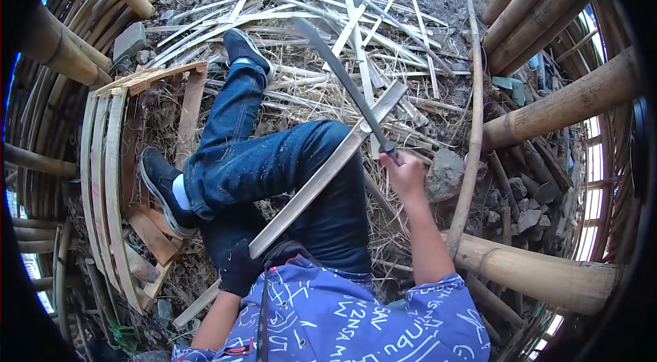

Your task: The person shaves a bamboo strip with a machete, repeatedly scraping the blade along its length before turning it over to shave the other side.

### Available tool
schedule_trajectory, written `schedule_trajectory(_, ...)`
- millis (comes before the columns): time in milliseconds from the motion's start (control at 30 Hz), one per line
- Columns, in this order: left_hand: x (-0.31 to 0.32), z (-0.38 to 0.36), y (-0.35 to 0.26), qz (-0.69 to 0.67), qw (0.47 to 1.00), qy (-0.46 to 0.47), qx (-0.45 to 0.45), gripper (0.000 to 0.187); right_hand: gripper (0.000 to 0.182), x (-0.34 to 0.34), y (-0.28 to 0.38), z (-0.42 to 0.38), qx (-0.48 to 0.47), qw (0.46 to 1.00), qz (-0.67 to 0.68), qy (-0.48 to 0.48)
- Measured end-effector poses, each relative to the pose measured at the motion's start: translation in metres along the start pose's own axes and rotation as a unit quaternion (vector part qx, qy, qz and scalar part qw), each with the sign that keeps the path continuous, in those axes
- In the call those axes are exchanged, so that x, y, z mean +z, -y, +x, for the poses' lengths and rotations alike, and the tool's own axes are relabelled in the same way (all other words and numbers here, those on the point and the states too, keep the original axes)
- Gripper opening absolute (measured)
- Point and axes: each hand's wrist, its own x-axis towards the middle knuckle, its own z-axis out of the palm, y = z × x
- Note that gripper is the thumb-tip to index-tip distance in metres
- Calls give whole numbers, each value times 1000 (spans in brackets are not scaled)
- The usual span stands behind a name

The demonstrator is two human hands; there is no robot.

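Note:
My right hand [404, 174] is closed round the dark handle of a machete [337, 69], whose long blade slants up and to the left. The blade crosses a split bamboo strip [318, 177] near its upper end, where a pale cut shows. This strip lies slantwise over my bent leg [274, 160] in jeans. At its lower end is my left hand [239, 267] in a black glove, closed at the strip, with the fingers mostly lost in the dark fabric.
Several split bamboo strips [356, 13] lie scattered over the ground ahead. A slatted wooden crate [99, 184] stands at left. At right are a rock [445, 174], a long thin pole [473, 122] and thick bamboo poles [547, 273]. Bamboo walls rise on both sides.

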Motion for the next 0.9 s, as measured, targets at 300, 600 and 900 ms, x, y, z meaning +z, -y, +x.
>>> schedule_trajectory(300, -7, 3, -8, 60, 996, 49, -39, 38, 72, -9, -2, 14, 20, 998, 40, 35)
schedule_trajectory(600, -8, 4, -7, 73, 995, 47, -52, 45, 65, 10, 12, 4, 57, 998, 28, 0)
schedule_trajectory(900, -4, 1, -4, 82, 996, 18, -32, 52, 64, 27, 10, -9, 44, 996, 66, -34)
